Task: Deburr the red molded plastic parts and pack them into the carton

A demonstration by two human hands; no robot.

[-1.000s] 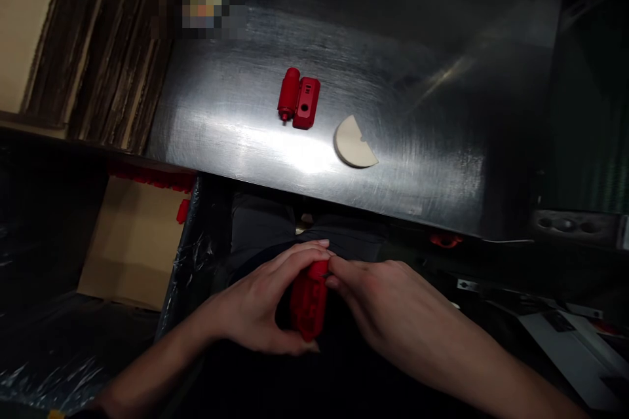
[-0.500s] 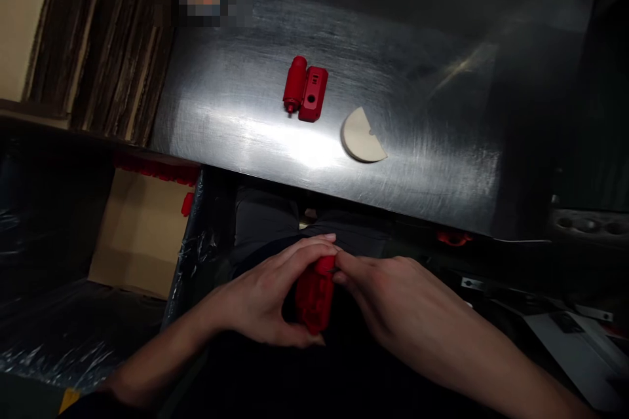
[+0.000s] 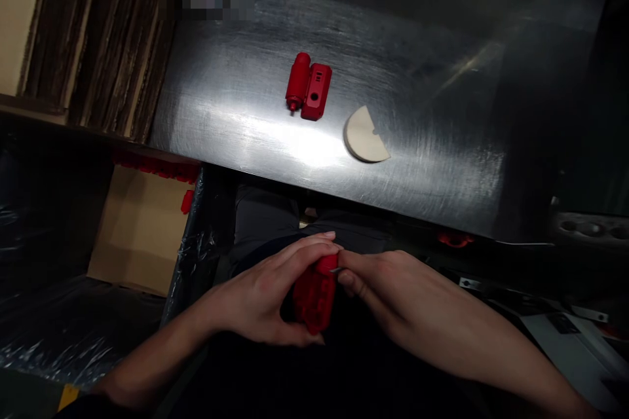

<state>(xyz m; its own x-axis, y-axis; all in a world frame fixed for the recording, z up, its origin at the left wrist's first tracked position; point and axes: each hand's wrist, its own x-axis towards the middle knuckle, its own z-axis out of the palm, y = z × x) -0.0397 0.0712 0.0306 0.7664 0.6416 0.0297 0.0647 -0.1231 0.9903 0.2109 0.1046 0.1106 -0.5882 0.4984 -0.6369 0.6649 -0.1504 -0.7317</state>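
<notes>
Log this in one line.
left hand: holding red casing | right hand: pinching metal sliver beside it | table: red parts, pale half-disc

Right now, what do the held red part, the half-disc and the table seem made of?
Held red part: probably moulded plastic, finish too blurred to tell; uniformly red, with recesses. Half-disc: perhaps wood or foam, matte; pale, even surface. Table: likely steel, brushed; streaky glare, fine scratches.

One head cam — looks fwd + down, close over hands (image 3: 268,291); metal tabletop (image 3: 417,85) beyond.
</notes>
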